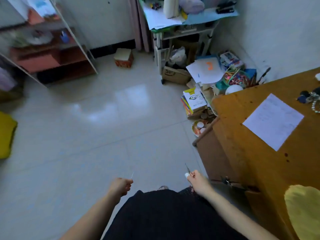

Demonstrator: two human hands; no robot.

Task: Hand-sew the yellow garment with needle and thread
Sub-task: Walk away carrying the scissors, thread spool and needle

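Item one, the yellow garment (304,213): I log it lying on the near end of the wooden desk (242,135), at the lower right corner of my view, with neither hand touching it. Left hand (121,186): well to the left of the desk, over the floor, fingers curled, thumb and forefinger pinching a needle (132,175) that points up and away. I cannot make out any thread. Right hand (197,181): just off the desk's near left edge, curled round a pointed metal tool (187,168); whether scissors or snips I cannot tell. One fingertip carries a white cap (186,175). The two hands are held apart, above a dark lap (164,213) beside the desk. On the desk top, beyond the garment: a sheet of paper (273,122), lying flat, and past it, at the far right edge, a bunch of keys and beads (310,99). Against the desk's far left corner, on the floor: a heap of books and papers (204,73). Beyond that heap: a small table (181,32) loaded with papers. Left of the desk, across the tiled floor (103,135): a small box (123,58) by the wall, a shelf rack (52,54), blurred, and at the far left edge a yellow cushion (7,134).
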